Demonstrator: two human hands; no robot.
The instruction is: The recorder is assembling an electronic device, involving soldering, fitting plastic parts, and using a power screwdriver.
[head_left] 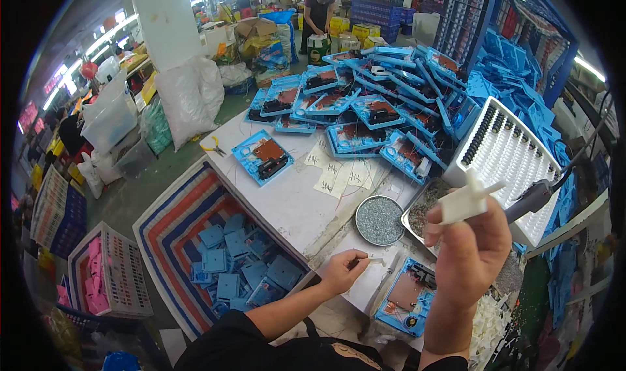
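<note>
My right hand [473,260] is raised at the right and pinches a white plastic part [463,203], flat-bodied with a thin projecting stem. Lower down, my left hand [343,272] rests over the table edge, fingers closed on a small white plastic piece [376,261]. Between the hands lies an open blue plastic casing [398,315] with a brown board and black parts inside. A round metal dish [379,221] of small grey screws is just beyond. Beside it, partly hidden by my right hand, is a metal tray [411,222] of small dark bits.
Many blue casings [385,110] are heaped at the back of the table; one casing [263,157] lies apart near yellow-handled pliers [213,148]. A white rack [508,169] and a corded power screwdriver [531,200] stand right. A striped sack [171,240] holds blue parts; white pieces [490,328] lie below right.
</note>
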